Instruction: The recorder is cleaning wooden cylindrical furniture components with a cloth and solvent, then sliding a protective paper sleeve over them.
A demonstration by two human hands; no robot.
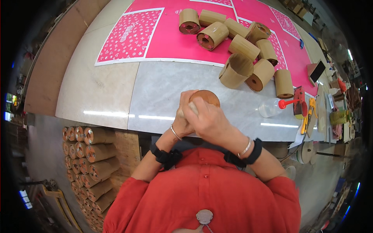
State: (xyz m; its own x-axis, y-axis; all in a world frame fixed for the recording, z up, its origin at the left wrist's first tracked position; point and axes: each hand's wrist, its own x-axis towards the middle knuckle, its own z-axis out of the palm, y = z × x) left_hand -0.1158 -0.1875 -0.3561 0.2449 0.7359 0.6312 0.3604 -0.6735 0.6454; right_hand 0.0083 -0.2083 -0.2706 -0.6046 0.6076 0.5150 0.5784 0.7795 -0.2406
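Note:
Close in front of me, over the near edge of the grey tabletop, my two hands come together around a brown round piece (208, 97) with a flat, disc-like top. My left hand (185, 106) wraps its side with curled fingers. Closed in a fist, my right hand (211, 119) presses over its near side. A small pale thing (193, 108) shows between the hands; its kind is hard to make out. Beyond them stands a hollow cardboard tube (233, 75), open end up. Several brown paper-covered cylinders (244, 47) lie and stand farther back.
Pink printed sheets (171, 42) cover the far table. To the right are a clear squeeze bottle (270, 108) with a red nozzle, a red holder (300, 101), a yellow-handled tool (310, 116) and a phone (317, 72). Stacked cylinders (101, 153) stand below left.

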